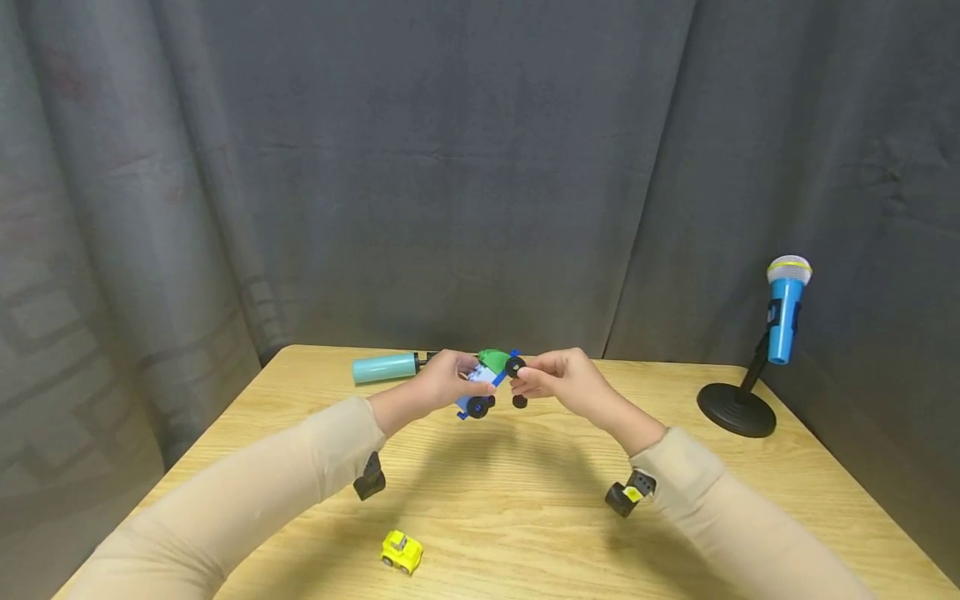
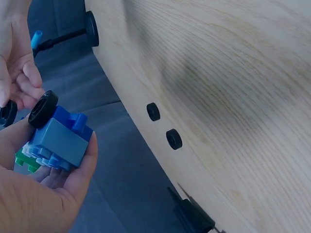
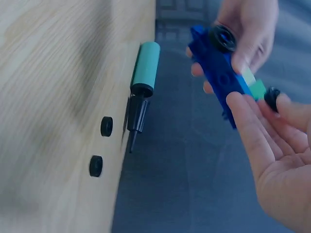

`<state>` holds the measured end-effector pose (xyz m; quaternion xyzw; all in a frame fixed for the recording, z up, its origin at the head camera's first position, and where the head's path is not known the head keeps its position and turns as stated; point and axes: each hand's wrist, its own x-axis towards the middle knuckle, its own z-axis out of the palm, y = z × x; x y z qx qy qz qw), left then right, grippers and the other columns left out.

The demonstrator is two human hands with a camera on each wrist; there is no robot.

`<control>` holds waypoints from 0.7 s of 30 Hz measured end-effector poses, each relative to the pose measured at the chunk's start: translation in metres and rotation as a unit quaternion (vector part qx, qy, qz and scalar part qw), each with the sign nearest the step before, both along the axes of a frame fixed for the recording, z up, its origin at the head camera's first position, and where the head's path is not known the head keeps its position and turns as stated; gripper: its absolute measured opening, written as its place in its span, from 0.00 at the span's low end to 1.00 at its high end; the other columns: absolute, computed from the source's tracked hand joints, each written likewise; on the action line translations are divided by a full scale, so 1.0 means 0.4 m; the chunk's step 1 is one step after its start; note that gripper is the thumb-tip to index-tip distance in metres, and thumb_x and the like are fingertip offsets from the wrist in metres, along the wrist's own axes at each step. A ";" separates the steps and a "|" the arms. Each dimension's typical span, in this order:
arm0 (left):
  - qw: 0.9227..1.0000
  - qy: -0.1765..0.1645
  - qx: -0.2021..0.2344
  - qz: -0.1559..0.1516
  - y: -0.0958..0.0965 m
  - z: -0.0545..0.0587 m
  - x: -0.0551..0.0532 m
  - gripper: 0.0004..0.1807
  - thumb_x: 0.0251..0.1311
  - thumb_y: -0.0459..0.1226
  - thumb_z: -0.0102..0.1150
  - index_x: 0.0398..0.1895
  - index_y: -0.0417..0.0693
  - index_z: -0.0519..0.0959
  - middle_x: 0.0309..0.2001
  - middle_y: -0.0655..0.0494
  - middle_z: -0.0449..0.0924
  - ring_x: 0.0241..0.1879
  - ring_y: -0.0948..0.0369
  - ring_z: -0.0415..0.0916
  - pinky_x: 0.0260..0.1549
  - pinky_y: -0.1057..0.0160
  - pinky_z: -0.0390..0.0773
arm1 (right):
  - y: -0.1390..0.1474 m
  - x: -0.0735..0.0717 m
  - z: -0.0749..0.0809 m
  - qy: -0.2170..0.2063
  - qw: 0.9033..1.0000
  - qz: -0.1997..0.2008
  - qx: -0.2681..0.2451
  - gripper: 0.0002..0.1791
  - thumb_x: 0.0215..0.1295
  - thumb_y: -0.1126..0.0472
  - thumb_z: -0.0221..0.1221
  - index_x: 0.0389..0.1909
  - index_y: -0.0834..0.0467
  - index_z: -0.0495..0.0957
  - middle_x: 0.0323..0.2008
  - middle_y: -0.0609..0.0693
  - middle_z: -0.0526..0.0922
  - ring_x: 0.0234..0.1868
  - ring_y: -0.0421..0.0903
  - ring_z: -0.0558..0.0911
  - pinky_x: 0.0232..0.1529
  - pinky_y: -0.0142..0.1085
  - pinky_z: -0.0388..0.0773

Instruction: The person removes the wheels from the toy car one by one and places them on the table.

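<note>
My left hand [image 1: 442, 382] grips a toy car [image 3: 218, 73] built of blue, light blue and green blocks, raised above the table. One black wheel [image 2: 43, 109] sits on the end of the car nearest the left palm. With thumb and fingers, my right hand [image 1: 573, 382] pinches another black wheel [image 3: 272, 98] beside the green end. A right fingertip [image 3: 235, 99] lies along the car's dark blue underside. Two loose black wheels [image 2: 153, 111] lie on the table below, one a little apart from the other.
A teal hand pump [image 1: 385, 368] with a black nozzle lies along the table's far edge. A small yellow toy car [image 1: 401, 552] stands near the front. At the right, a blue microphone [image 1: 785, 312] leans on a black stand [image 1: 737, 410]. Grey curtains [image 1: 450, 167] hang behind the table.
</note>
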<state>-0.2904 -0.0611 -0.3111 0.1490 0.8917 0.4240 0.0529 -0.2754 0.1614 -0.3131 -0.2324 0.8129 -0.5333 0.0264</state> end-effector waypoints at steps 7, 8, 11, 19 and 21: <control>1.000 -0.012 -0.004 0.022 -0.009 -0.008 0.002 0.32 0.55 0.42 0.70 0.61 0.36 0.74 0.52 0.42 0.80 0.40 0.59 0.79 0.36 0.63 0.81 | 0.040 -0.028 -0.018 -0.080 0.992 -0.016 -0.091 0.12 0.62 0.60 0.65 0.38 0.66 0.83 0.39 0.56 0.88 0.44 0.51 0.87 0.61 0.47 0.73; 1.000 -0.015 -0.004 0.025 -0.010 -0.009 0.002 0.33 0.55 0.42 0.70 0.62 0.36 0.73 0.53 0.42 0.79 0.40 0.59 0.79 0.35 0.63 0.81 | 0.045 -0.033 -0.022 -0.083 0.991 -0.016 -0.104 0.08 0.62 0.61 0.65 0.36 0.64 0.83 0.39 0.55 0.88 0.43 0.49 0.87 0.60 0.45 0.74; 0.999 -0.021 -0.003 0.027 -0.014 -0.014 0.002 0.34 0.55 0.42 0.70 0.63 0.35 0.72 0.53 0.42 0.79 0.38 0.60 0.79 0.34 0.64 0.81 | 0.057 -0.045 -0.032 -0.092 0.986 -0.016 -0.140 0.02 0.62 0.64 0.64 0.30 0.57 0.82 0.35 0.51 0.89 0.42 0.46 0.88 0.56 0.40 0.78; 0.999 -0.021 -0.007 0.025 -0.019 -0.014 0.008 0.33 0.55 0.41 0.70 0.62 0.36 0.73 0.54 0.42 0.79 0.39 0.60 0.78 0.34 0.64 0.80 | 0.087 -0.065 -0.047 -0.107 0.971 -0.020 -0.211 0.05 0.61 0.68 0.64 0.33 0.64 0.77 0.30 0.50 0.89 0.37 0.46 0.88 0.46 0.38 0.82; 0.999 -0.021 -0.009 0.025 -0.020 -0.014 0.008 0.33 0.55 0.41 0.70 0.62 0.37 0.73 0.54 0.42 0.79 0.39 0.59 0.78 0.34 0.64 0.80 | 0.094 -0.068 -0.049 -0.112 0.971 -0.023 -0.212 0.03 0.63 0.70 0.61 0.34 0.63 0.76 0.31 0.50 0.88 0.37 0.45 0.88 0.46 0.37 0.83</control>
